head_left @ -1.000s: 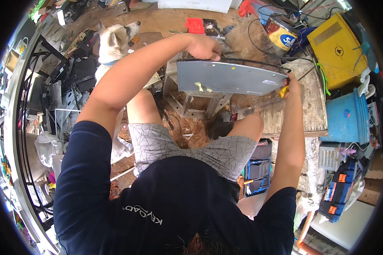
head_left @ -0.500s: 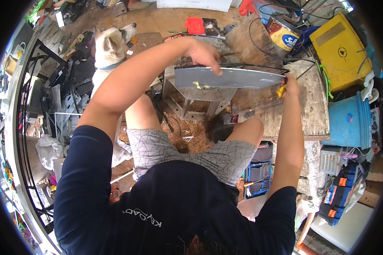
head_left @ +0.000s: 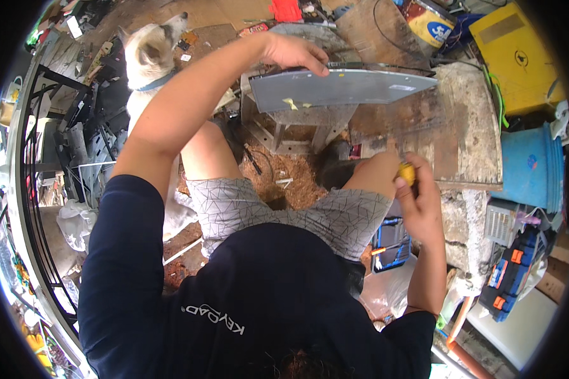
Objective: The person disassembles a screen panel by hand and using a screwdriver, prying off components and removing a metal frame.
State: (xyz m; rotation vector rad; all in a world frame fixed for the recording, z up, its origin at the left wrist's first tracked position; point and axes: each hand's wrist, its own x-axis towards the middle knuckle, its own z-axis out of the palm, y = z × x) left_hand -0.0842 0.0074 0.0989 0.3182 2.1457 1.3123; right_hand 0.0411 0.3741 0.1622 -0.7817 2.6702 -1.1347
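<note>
My left hand [head_left: 300, 54] is closed on the upper edge of a thin flat grey panel [head_left: 335, 90], which is propped up on its long side. A yellowish tape scrap and small labels show on the panel's face. It stands over a small wooden stool [head_left: 319, 117] and the adjoining wooden board. My right hand [head_left: 422, 201] is apart from the panel, beside my right knee. Its fingers are wrapped round a yellow tool handle [head_left: 407, 173]; the tool's tip cannot be made out.
A dog [head_left: 150, 54] sits on the left near my left forearm. To the right lie a worn wooden board [head_left: 468, 126], a yellow case [head_left: 518, 60], a blue bucket [head_left: 526, 167] and a toolbox [head_left: 509, 278]. A blue-edged tool case [head_left: 392, 246] is open below my right knee.
My right hand has let go of the panel's right end and come down toward my knee with the yellow handle. The panel now leans at a different angle, still in my left hand.
</note>
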